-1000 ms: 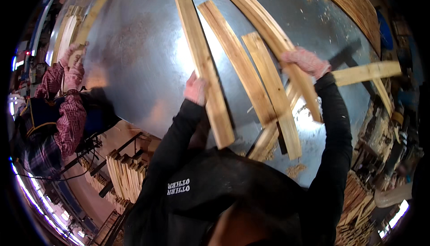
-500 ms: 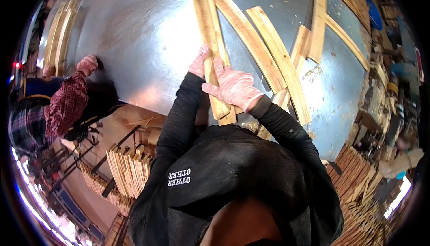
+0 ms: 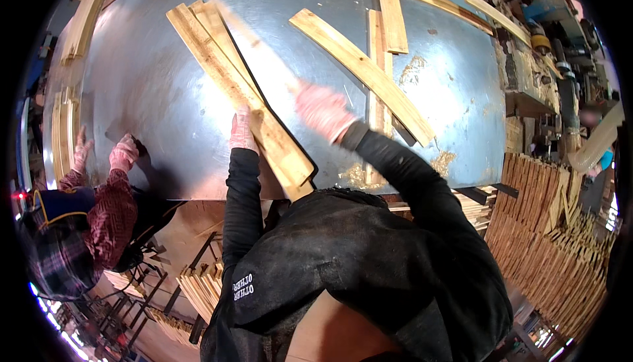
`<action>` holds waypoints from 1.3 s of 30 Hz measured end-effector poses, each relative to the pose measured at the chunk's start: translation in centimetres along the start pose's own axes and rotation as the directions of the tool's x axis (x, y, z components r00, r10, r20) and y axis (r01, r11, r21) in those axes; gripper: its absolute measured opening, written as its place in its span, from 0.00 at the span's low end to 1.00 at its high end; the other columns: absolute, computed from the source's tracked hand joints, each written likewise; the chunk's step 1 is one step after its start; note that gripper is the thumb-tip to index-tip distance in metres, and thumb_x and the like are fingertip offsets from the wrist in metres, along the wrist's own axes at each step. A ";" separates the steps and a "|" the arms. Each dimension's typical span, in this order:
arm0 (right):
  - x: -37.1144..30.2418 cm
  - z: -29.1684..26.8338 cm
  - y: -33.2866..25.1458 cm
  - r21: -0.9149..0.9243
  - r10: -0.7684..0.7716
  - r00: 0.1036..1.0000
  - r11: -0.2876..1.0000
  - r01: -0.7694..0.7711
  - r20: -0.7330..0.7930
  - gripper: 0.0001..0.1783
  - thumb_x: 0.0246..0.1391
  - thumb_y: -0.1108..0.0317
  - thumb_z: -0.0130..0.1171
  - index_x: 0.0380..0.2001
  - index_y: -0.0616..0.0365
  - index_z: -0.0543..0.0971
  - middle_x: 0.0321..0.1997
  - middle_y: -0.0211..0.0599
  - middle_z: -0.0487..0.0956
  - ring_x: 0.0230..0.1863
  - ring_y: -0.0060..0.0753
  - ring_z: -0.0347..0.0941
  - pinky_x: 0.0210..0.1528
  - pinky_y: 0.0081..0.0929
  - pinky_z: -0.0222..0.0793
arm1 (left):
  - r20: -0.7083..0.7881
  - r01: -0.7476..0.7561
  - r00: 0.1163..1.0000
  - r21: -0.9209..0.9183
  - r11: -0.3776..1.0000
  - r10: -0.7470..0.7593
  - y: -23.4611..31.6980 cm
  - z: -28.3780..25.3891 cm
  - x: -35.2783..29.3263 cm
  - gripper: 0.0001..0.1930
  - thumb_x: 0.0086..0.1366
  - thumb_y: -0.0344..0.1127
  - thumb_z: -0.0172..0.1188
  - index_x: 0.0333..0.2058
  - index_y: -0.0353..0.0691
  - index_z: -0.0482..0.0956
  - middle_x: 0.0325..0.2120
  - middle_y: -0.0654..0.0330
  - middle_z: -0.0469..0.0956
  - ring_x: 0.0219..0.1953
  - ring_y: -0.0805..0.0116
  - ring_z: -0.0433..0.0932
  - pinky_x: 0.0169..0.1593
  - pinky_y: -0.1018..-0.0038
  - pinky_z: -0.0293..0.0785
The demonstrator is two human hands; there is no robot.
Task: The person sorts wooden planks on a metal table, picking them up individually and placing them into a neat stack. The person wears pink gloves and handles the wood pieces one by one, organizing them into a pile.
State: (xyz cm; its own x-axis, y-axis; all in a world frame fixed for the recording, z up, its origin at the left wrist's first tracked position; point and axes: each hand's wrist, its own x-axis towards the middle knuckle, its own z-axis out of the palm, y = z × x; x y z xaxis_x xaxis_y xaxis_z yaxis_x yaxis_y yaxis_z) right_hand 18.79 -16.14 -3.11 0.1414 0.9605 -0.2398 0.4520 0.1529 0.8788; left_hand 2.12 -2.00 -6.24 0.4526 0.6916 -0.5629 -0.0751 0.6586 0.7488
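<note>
Several pale wooden slats (image 3: 247,91) lie in an overlapping stack, slanting from upper left down to the table's near edge. My left hand (image 3: 244,132), in a pink-and-white knit glove, grips the stack's left edge with its fingertips on the wood. Right of the stack, my gloved right hand (image 3: 324,110) is smeared by motion. It is closed on the near end of another wooden slat (image 3: 260,49), whose blurred length points to the upper left. Beyond my right hand, a slightly curved slat (image 3: 362,72) lies across others on the table.
The metal table (image 3: 158,85) carries further slats (image 3: 392,9) at the far right and sawdust (image 3: 443,162). At left a co-worker's gloved hand (image 3: 122,153) rests near more slats (image 3: 64,131). Stacked strips (image 3: 527,210) stand at lower right, machinery (image 3: 567,105) beyond.
The view has turned, and the slat stack now slants further left. My right hand has come off the stack and moved right, now with one slat in it. My left hand stays by the stack.
</note>
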 end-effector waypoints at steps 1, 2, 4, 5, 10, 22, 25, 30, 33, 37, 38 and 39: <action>-0.3 -3.0 -1.3 -0.116 -0.088 0.992 0.990 0.078 -0.092 0.23 0.70 0.59 0.35 0.42 0.69 0.73 0.12 0.27 0.62 0.10 0.25 0.58 0.08 0.25 0.59 | 0.031 -0.021 0.999 -0.109 0.994 0.025 -1.4 -1.1 1.3 0.32 0.65 0.51 0.60 0.57 0.32 0.68 0.52 0.53 0.73 0.53 0.62 0.73 0.57 0.67 0.70; -1.1 -5.9 1.6 0.707 -0.221 0.974 0.698 0.117 0.057 0.29 0.67 0.49 0.34 0.53 0.67 0.67 0.44 0.34 0.57 0.43 0.32 0.51 0.41 0.30 0.47 | -0.010 0.006 1.000 0.017 1.000 -0.006 -0.7 0.6 0.3 0.38 0.61 0.49 0.64 0.61 0.31 0.60 0.53 0.52 0.71 0.52 0.60 0.73 0.58 0.67 0.69; -2.9 -6.1 2.4 0.987 -0.086 0.985 -0.041 -0.156 0.152 0.41 0.62 0.40 0.39 0.65 0.65 0.60 0.74 0.44 0.54 0.74 0.40 0.47 0.74 0.36 0.39 | -0.120 0.050 0.992 0.172 0.984 -0.029 -1.4 1.3 0.6 0.45 0.56 0.45 0.69 0.64 0.30 0.54 0.54 0.51 0.71 0.51 0.58 0.73 0.57 0.66 0.68; -3.8 -3.8 0.2 0.979 0.242 0.950 0.004 -0.205 0.198 0.41 0.60 0.41 0.44 0.65 0.65 0.59 0.72 0.46 0.57 0.73 0.42 0.50 0.73 0.38 0.42 | -0.206 0.050 0.978 0.186 0.981 -0.010 -3.8 -1.5 3.6 0.45 0.55 0.42 0.70 0.64 0.30 0.54 0.53 0.51 0.71 0.50 0.59 0.74 0.56 0.67 0.69; -10.5 8.0 2.4 0.639 0.291 0.614 0.013 -0.769 0.734 0.57 0.41 0.47 0.69 0.67 0.62 0.51 0.60 0.63 0.64 0.62 0.59 0.63 0.60 0.48 0.63 | -0.070 -0.119 0.987 0.309 0.944 0.148 -2.3 -1.2 3.1 0.36 0.52 0.33 0.71 0.57 0.29 0.64 0.43 0.52 0.77 0.42 0.63 0.77 0.46 0.70 0.74; 6.2 -2.1 1.9 0.305 -0.126 0.953 -0.929 -0.211 0.276 0.46 0.46 0.67 0.63 0.65 0.68 0.53 0.55 0.57 0.73 0.54 0.48 0.71 0.54 0.37 0.71 | -0.190 0.204 0.886 0.979 0.012 0.423 9.4 -2.1 -3.2 0.46 0.52 0.49 0.66 0.66 0.45 0.52 0.55 0.37 0.69 0.55 0.40 0.71 0.57 0.55 0.68; 10.4 -8.1 0.0 0.598 -0.111 0.965 -0.766 -0.235 0.238 0.42 0.48 0.53 0.60 0.56 0.73 0.59 0.48 0.67 0.75 0.52 0.57 0.74 0.54 0.38 0.69 | -0.037 -0.061 0.927 0.967 0.249 0.374 6.5 -7.8 -1.3 0.46 0.61 0.60 0.55 0.67 0.37 0.48 0.56 0.35 0.68 0.56 0.36 0.68 0.60 0.55 0.64; 11.3 -6.4 -0.2 0.955 -0.270 0.946 -0.281 0.100 -0.179 0.31 0.57 0.56 0.50 0.51 0.78 0.68 0.37 0.54 0.82 0.39 0.53 0.80 0.37 0.43 0.76 | -0.030 0.070 0.922 0.993 -0.090 0.385 6.2 -2.1 -4.5 0.52 0.54 0.60 0.62 0.67 0.36 0.47 0.61 0.34 0.58 0.61 0.38 0.62 0.61 0.54 0.62; 10.1 5.7 0.7 0.999 0.277 0.960 0.026 0.027 -0.033 0.27 0.59 0.55 0.49 0.53 0.65 0.73 0.49 0.56 0.77 0.51 0.50 0.74 0.58 0.41 0.68 | -0.209 0.278 0.917 0.945 -0.169 0.339 6.5 1.7 -4.6 0.60 0.42 0.51 0.73 0.68 0.39 0.44 0.60 0.39 0.61 0.59 0.43 0.66 0.58 0.56 0.68; 6.7 19.0 11.6 0.569 0.636 0.375 -0.124 -0.813 0.674 0.55 0.46 0.44 0.62 0.68 0.66 0.49 0.67 0.62 0.59 0.69 0.58 0.54 0.68 0.51 0.50 | -0.196 0.242 0.968 0.902 0.357 -0.159 9.1 0.7 -1.9 0.48 0.53 0.53 0.63 0.68 0.46 0.49 0.57 0.45 0.65 0.54 0.45 0.70 0.56 0.52 0.68; 5.2 20.4 12.9 0.608 0.459 0.458 -0.259 -0.751 0.761 0.55 0.44 0.48 0.64 0.66 0.65 0.49 0.58 0.65 0.66 0.61 0.60 0.62 0.61 0.50 0.60 | -0.011 0.247 0.932 0.752 0.611 -0.364 10.8 -0.1 0.1 0.46 0.55 0.54 0.60 0.68 0.46 0.50 0.57 0.45 0.65 0.54 0.46 0.70 0.57 0.51 0.67; 4.3 21.9 12.4 0.590 0.439 0.443 -0.291 -0.753 0.782 0.54 0.44 0.49 0.65 0.66 0.64 0.49 0.55 0.64 0.67 0.58 0.61 0.64 0.58 0.50 0.62 | 0.240 0.317 0.833 0.534 0.784 -0.499 12.0 -0.7 2.8 0.44 0.57 0.55 0.58 0.68 0.46 0.51 0.57 0.45 0.66 0.54 0.46 0.70 0.57 0.50 0.66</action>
State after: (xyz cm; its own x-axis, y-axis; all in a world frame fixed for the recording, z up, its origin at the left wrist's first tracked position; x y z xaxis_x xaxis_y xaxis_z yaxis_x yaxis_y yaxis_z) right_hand 44.27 -15.22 -2.22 0.9495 0.3108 -0.0429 0.2819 -0.9051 -0.3182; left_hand 1.83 8.01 0.91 0.6272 0.1758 -0.7587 0.5587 0.5771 0.5956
